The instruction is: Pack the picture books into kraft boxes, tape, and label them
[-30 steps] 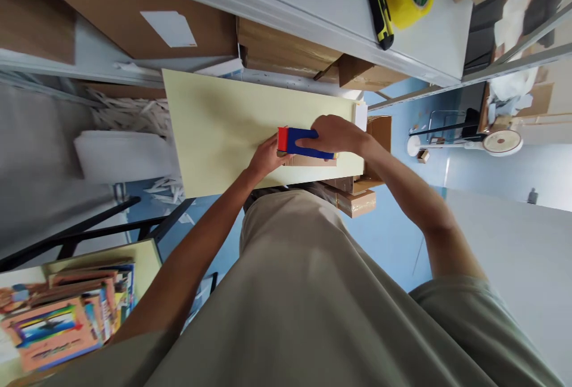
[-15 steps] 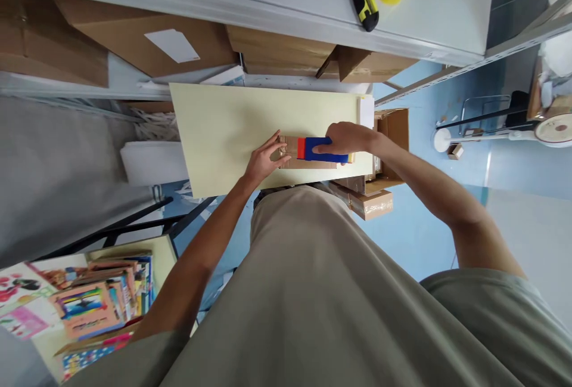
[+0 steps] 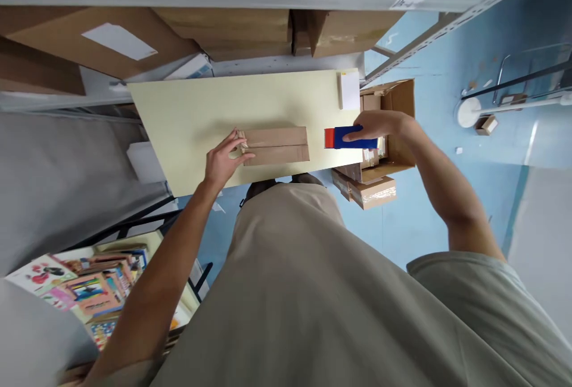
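Left hand [image 3: 222, 160] on brown package [image 3: 276, 145]; right hand [image 3: 379, 124] grips blue tool [image 3: 351, 138].

Both hands [image 3: 227, 157] [image 3: 379, 126] outstretched, apart, fingers curled.

box [image 3: 276, 145]: flat brown cardboard, long side across the counter [image 3: 187, 112], seam along its middle, lies near counter's front edge, left end under left-hand fingers [image 3: 236, 147] | tool [image 3: 351, 138]: blue body, red end facing box, held above counter's right edge, apart from box
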`<state>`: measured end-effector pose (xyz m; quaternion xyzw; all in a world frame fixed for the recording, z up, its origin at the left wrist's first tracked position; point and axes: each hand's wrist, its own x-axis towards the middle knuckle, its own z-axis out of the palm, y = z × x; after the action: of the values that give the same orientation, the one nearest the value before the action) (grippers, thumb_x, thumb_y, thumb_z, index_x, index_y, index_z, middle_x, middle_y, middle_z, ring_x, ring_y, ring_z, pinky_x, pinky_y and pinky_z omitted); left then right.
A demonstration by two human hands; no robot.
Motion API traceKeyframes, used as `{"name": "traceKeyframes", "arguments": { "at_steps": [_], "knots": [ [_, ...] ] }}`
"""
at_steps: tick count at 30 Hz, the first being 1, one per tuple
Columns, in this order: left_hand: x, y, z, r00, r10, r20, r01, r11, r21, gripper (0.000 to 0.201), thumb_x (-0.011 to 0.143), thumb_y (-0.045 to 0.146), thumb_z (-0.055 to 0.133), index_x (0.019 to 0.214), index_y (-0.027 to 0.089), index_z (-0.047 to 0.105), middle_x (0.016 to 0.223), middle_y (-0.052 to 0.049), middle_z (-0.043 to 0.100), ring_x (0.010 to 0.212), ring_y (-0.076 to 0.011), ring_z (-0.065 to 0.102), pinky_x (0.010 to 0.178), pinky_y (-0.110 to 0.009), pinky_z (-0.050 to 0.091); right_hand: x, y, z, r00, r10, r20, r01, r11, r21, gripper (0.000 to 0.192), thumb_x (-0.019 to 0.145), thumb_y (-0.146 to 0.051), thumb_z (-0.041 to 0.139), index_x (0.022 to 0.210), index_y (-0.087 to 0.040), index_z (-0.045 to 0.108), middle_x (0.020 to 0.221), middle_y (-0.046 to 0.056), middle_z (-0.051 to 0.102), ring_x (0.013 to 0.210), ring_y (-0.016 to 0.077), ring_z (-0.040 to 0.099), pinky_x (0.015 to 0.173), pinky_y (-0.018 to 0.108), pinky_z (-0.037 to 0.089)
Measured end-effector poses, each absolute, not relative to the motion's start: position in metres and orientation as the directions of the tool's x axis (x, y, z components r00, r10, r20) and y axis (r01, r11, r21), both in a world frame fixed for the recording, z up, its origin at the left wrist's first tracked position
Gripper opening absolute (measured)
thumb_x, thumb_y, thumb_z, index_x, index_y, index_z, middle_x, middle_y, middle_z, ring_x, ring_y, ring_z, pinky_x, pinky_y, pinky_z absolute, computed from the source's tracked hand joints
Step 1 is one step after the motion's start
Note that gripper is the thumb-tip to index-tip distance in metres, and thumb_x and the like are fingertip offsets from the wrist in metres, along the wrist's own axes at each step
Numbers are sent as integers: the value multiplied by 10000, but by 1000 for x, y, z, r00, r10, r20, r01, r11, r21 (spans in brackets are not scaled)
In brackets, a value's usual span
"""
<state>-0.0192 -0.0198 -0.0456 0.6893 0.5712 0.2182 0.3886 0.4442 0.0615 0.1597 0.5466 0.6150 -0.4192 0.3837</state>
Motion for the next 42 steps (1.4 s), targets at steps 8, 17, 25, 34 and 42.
{"name": "traceKeyframes", "arguments": {
  "at_steps": [8,17,25,34,42],
  "knots": [
    [-15,-19,-28,230,954,-195,653,-3,757,431,958,615,900,1249,306,826,1630,-95,730,1423,-377,769,1170,-610,704,446,58,104,-173,383,-907,985,66,-160,705,1009,-804,731,1150,-126,865,919,169,823,834,299,752,720,391,483],
    [-15,-25,-24,162,957,-242,686,67,725,567,977,653,840,1416,294,823,1654,-131,710,1356,-397,805,1137,-618,706,430,58,86,-207,406,-890,978,82,-190,703,1008,-792,753,1214,-127,851,978,197,854,940,325,806,777,367,525],
    [11,-48,-36,42,985,-169,722,87,686,564,1139,647,582,1500,264,786,1688,-190,669,1575,-370,660,1265,-590,600,422,54,80,-240,424,-873,970,148,-195,491,1065,-571,774,1266,-129,848,1153,229,856,1025,351,820,801,387,548],
    [16,-52,-40,43,991,-126,765,48,642,510,1176,545,533,1535,269,768,1640,-134,723,1577,-340,660,1339,-566,542,456,58,97,-252,342,-905,967,122,-223,515,1086,-610,735,1230,-128,849,1059,188,845,932,314,790,775,385,515],
    [19,-55,-45,-9,987,-159,721,116,684,580,1178,583,540,1499,166,784,1667,-202,685,1601,-346,637,1366,-523,501,428,39,95,-175,411,-895,983,124,-135,502,1126,-530,692,1301,-76,815,1182,238,851,1053,353,816,838,366,547]
  ]
}}
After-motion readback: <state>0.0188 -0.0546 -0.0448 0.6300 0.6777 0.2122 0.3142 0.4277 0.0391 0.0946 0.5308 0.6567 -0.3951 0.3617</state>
